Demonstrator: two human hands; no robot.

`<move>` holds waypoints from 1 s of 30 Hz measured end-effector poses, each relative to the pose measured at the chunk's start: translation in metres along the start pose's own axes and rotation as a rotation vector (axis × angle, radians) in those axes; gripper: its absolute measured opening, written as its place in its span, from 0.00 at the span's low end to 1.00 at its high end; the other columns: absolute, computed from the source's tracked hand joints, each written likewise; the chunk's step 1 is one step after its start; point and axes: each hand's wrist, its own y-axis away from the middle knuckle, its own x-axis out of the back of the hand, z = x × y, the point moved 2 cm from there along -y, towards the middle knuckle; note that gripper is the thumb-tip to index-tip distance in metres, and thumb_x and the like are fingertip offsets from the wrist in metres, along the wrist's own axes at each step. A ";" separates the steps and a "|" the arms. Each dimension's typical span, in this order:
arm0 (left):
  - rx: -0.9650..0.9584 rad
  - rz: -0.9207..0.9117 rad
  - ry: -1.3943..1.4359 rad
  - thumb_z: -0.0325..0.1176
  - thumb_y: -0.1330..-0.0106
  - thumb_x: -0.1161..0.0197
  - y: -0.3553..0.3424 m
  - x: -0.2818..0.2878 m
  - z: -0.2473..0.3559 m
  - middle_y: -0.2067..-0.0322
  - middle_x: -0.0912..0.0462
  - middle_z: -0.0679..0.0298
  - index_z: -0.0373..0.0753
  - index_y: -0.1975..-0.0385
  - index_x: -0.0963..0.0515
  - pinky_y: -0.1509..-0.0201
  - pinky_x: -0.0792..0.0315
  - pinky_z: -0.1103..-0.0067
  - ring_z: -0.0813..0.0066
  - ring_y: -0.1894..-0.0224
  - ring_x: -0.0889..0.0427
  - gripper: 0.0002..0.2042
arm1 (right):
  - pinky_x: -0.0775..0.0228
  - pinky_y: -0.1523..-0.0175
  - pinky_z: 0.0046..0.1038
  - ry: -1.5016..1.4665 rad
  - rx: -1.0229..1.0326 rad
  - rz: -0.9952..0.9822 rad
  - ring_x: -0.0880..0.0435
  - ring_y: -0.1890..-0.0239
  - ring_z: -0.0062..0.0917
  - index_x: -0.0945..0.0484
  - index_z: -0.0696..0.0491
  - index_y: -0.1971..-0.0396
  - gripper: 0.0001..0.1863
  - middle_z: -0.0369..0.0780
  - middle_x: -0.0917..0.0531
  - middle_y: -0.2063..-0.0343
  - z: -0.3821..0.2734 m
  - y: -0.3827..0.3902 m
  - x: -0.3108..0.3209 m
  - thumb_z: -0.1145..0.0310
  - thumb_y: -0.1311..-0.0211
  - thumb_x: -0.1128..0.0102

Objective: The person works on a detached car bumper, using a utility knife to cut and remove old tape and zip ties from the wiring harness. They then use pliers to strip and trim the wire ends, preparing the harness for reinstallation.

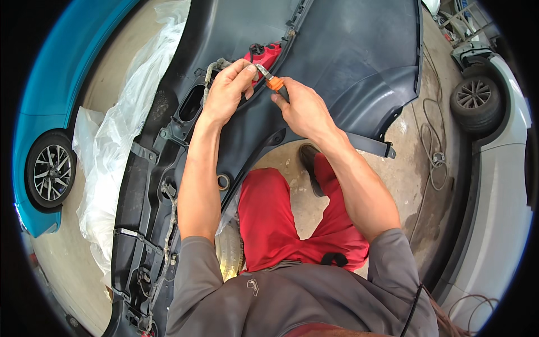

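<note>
My left hand pinches a short taped cable beside a red lamp-like part on a large dark plastic car bumper. My right hand is closed round an orange-and-black handled tool, held against the cable at that spot; its working tip is hard to make out. Taped wiring runs along the bumper's inner side, past an oblong opening left of my left hand.
A blue car stands at left, with crumpled plastic sheeting beside it. A silver car stands at right. A hose or cable lies on the concrete floor. A roll of tape sits below the bumper's edge.
</note>
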 end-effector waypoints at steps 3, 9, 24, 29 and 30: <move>0.028 -0.028 0.023 0.38 0.16 0.40 -0.001 0.006 -0.002 0.72 0.29 0.74 0.36 0.59 0.20 0.64 0.32 0.81 0.86 0.71 0.33 0.12 | 0.23 0.38 0.49 -0.022 0.045 0.020 0.15 0.43 0.53 0.22 0.61 0.39 0.21 0.53 0.13 0.49 0.005 -0.001 -0.005 0.64 0.23 0.36; 0.064 -0.045 0.091 0.39 0.16 0.41 -0.002 0.005 -0.001 0.72 0.31 0.76 0.37 0.59 0.20 0.64 0.34 0.81 0.87 0.71 0.35 0.12 | 0.24 0.43 0.45 -0.078 -0.057 -0.091 0.13 0.47 0.51 0.24 0.60 0.40 0.20 0.54 0.13 0.56 0.000 -0.007 -0.007 0.63 0.22 0.36; 0.083 0.086 0.394 0.32 0.20 0.43 -0.002 -0.008 -0.012 0.75 0.35 0.78 0.45 0.69 0.28 0.74 0.45 0.85 0.90 0.76 0.40 0.10 | 0.28 0.60 0.25 -0.505 -0.360 -0.377 0.18 0.65 0.21 0.22 0.57 0.48 0.15 0.36 0.18 0.70 -0.019 -0.018 -0.009 0.66 0.27 0.34; 0.006 0.367 0.454 0.31 0.23 0.43 -0.007 -0.029 -0.020 0.77 0.35 0.78 0.45 0.72 0.28 0.74 0.44 0.83 0.89 0.77 0.40 0.11 | 0.34 0.64 0.24 -0.829 -0.376 -0.329 0.27 0.71 0.17 0.23 0.58 0.50 0.14 0.32 0.23 0.73 -0.003 -0.027 -0.041 0.74 0.33 0.37; -0.022 0.428 0.455 0.30 0.22 0.44 -0.007 -0.034 -0.020 0.77 0.34 0.78 0.44 0.72 0.27 0.72 0.42 0.83 0.89 0.76 0.38 0.11 | 0.34 0.64 0.24 -0.845 -0.385 -0.305 0.28 0.71 0.17 0.23 0.59 0.50 0.14 0.33 0.23 0.73 -0.003 -0.027 -0.045 0.75 0.34 0.38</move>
